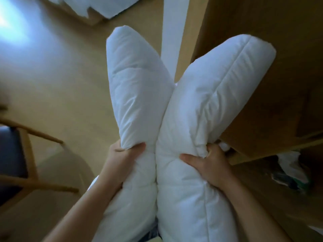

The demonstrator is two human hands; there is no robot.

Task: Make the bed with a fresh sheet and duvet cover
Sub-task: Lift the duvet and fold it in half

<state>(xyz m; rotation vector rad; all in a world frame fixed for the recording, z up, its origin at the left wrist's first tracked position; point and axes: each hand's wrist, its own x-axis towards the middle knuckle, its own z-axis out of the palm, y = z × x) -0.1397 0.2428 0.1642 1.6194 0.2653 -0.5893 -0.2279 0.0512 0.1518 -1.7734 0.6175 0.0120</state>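
Note:
Two plump white pillows hang side by side in front of me, held up over the floor. My left hand [120,161] grips the left pillow [138,88] by its edge, thumb on top and fingers curled underneath. My right hand [208,165] grips the right pillow [215,95], fingers dug into the fabric. The pillows touch along their inner sides and spread apart at their far ends. Their lower parts run down past my forearms and out of frame. A crumpled white sheet [106,6] lies on the floor at the top.
Light wooden floor [61,75] with a bright glare at the upper left. A wooden chair [26,154] with a dark seat stands at the left. A large wooden cabinet [271,23] fills the right, with crumpled white and green items [290,172] below it.

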